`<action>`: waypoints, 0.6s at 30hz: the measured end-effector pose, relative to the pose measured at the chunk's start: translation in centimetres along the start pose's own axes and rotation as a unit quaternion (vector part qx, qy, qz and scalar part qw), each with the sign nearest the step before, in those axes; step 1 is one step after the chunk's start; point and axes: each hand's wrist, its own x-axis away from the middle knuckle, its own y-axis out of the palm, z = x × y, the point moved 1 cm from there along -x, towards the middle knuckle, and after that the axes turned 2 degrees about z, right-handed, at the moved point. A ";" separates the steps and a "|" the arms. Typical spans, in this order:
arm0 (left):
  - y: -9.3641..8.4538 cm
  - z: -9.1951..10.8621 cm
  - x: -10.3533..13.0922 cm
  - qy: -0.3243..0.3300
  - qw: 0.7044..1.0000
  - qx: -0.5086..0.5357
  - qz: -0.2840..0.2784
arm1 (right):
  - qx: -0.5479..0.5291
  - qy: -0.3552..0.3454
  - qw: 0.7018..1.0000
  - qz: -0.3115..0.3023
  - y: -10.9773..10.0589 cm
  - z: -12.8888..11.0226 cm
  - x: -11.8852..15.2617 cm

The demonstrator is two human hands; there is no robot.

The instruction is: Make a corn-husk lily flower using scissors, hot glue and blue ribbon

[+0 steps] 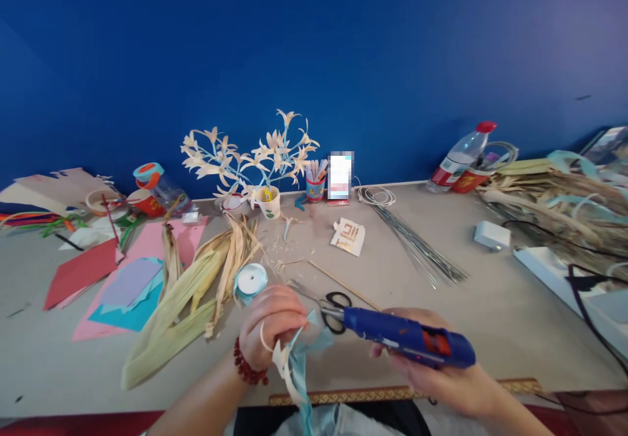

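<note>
My right hand [417, 351] is wrapped round a blue hot glue gun [407, 334], its nozzle pointing left toward my other hand. Closed fingers of my left hand [272, 325] pinch a cream husk flower [283, 364] with a light blue ribbon [300, 383] trailing down from it. A red bead bracelet circles the left wrist. Black-handled scissors [335, 311] lie on the table behind the nozzle. Just beyond my left hand is a roll of light blue ribbon [251, 281]. The exact grip point on the flower is partly hidden by my fingers.
Corn husks [181, 311] and coloured paper [93, 272] lie to the left. Finished husk flowers stand in a paper cup [269, 203] at the back. Wires [422, 243], a tilted bottle [461, 158], a white power strip [544, 279] and dried husks [554, 194] occupy the right.
</note>
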 end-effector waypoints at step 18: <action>0.1 -0.2 0.3 0.022 0.999 0.022 0.019 | 0.106 -0.073 0.988 0.081 1.4 0.1 -0.2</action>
